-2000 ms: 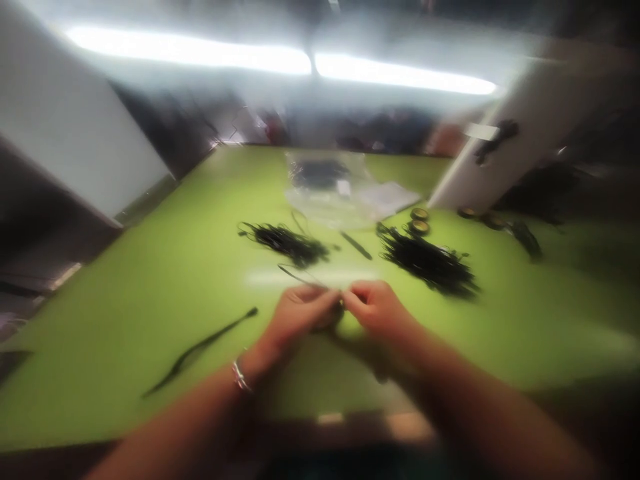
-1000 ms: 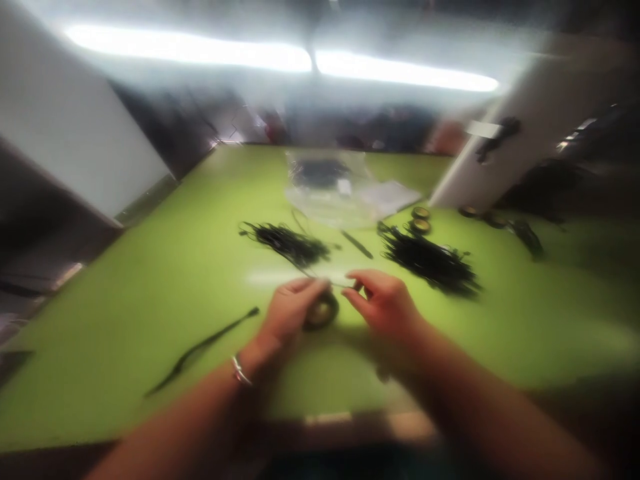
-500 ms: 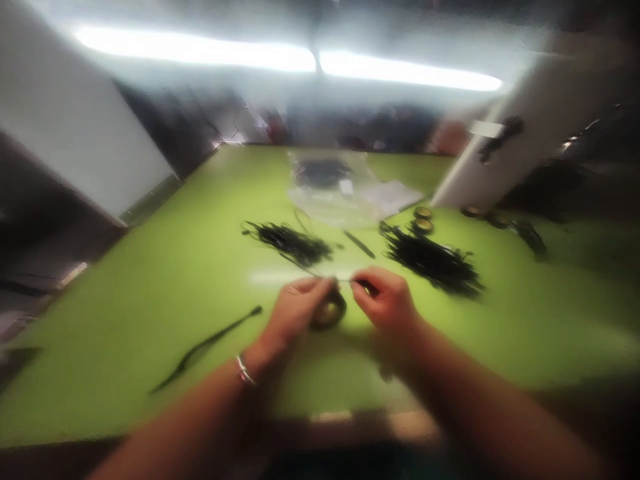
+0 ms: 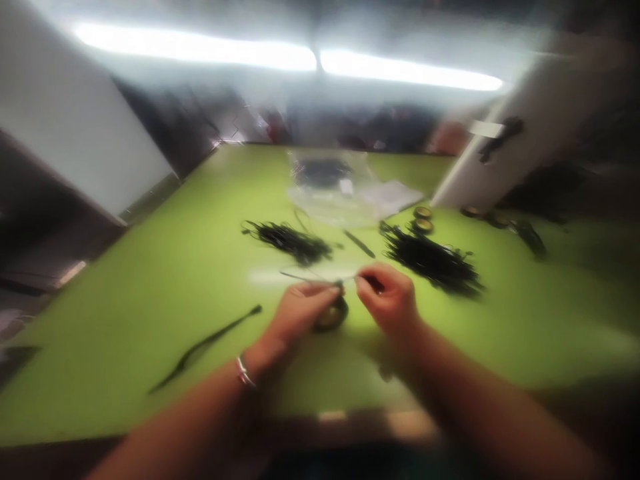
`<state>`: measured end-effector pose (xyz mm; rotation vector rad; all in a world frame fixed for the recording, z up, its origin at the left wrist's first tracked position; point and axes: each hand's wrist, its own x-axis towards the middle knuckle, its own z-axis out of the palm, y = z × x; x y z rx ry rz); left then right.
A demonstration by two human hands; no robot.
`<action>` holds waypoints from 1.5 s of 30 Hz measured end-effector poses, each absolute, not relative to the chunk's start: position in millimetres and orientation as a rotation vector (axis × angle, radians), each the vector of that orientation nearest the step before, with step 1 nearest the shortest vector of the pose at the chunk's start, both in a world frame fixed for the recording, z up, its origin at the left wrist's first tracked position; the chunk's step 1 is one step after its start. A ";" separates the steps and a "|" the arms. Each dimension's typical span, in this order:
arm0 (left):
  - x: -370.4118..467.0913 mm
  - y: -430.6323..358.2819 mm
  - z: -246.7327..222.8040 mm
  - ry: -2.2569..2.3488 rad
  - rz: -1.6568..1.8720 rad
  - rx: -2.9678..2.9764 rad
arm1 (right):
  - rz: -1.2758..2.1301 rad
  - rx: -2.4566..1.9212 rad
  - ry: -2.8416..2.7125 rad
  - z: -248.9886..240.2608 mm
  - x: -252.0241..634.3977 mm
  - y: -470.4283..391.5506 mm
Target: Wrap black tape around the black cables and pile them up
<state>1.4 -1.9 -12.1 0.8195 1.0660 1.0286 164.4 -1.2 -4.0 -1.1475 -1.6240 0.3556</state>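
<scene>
My left hand [image 4: 300, 308] is closed, thumb against fingers, on a thin black cable [image 4: 296, 275] whose free end sticks out to the left. Below its fingertips hangs or rests a roll of black tape [image 4: 336, 316] with a yellowish core; the hand partly covers it. A short thin strand bridges the gap to my right hand [image 4: 387, 293], which pinches it with curled fingers. Something dark shows inside the right hand's curl, too blurred to name. Further left, a single dark cable [image 4: 205, 345] lies on the green table [image 4: 120, 320].
Beyond my hands lie two bundles of black cables, one at left [image 4: 293, 243] and one at right [image 4: 433, 261], with a dark pen-like stick [image 4: 359, 243] between them. Behind are a clear plastic bag [image 4: 327, 203] and small tape rolls [image 4: 423, 225]. A white post [image 4: 480, 160] stands right.
My right hand has shifted slightly right and up. The cable's free end now points out left of my left hand, and a dark bit shows above its fingertips.
</scene>
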 end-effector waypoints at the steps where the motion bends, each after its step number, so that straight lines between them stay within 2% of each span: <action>1: 1.3 -2.1 -12.0 1.070 1.030 0.833 | 0.406 -1.161 -1.569 -2.6 164.4 -1.7; 5: 0.7 -1.9 -13.7 1.087 1.023 0.866 | 0.586 -1.209 -1.411 -0.5 163.9 -2.3; 14: -0.5 0.2 -18.2 1.038 1.034 0.906 | 0.406 -1.140 -1.757 -10.9 159.9 -2.5; 32: 2.7 -4.4 -8.7 1.041 1.016 0.876 | 0.546 -1.216 -1.735 -10.6 159.7 -1.3; 39: 0.9 -2.6 -14.9 1.121 1.072 0.898 | 0.442 -1.121 -1.868 -11.1 162.7 -1.4; 45: 1.6 -4.5 -5.0 1.098 1.133 0.908 | 0.747 -1.134 -1.665 -2.4 169.3 2.2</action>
